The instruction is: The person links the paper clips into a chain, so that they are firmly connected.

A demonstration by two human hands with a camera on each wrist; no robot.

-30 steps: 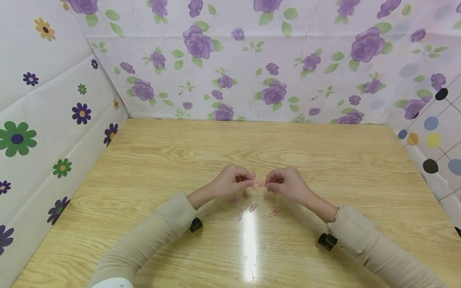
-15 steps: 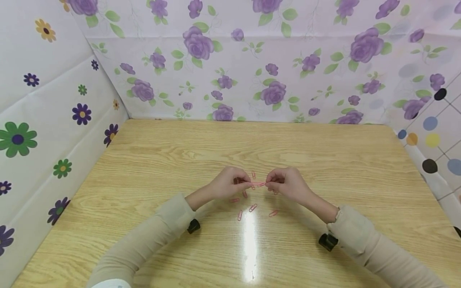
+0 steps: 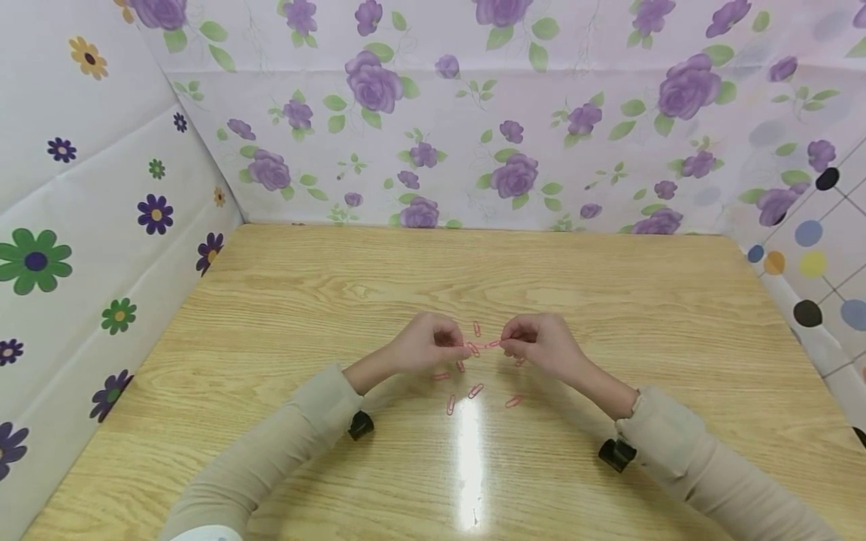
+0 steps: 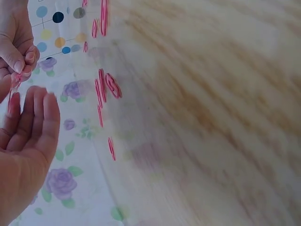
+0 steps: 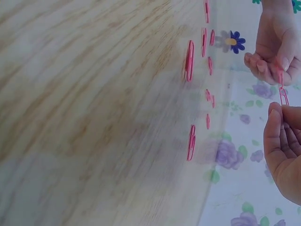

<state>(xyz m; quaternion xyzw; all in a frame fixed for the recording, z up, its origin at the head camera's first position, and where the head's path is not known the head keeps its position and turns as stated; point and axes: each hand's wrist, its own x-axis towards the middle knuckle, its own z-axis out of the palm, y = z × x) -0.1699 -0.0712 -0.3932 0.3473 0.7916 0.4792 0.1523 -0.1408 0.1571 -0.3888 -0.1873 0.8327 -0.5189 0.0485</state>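
Note:
Thumb and fingertips of my left hand pinch one end of some linked pink paper clips. The other end is pinched by my right hand, a short way to the right. Between the hands the clips run nearly level above the table in the head view. In the right wrist view two clips appear hooked together; the fingertips cover their ends. A loose paper clip lies below the hands on the table, and another paper clip lies just beyond them.
Several more pink paper clips lie scattered under and in front of the hands, among them one paper clip at the near left and one paper clip at the right. The wooden table meets a flowered wall covering at the back.
My left hand has shifted slightly to the left, widening the gap, and more of the linked paper clips shows between the hands. The right hand has barely moved.

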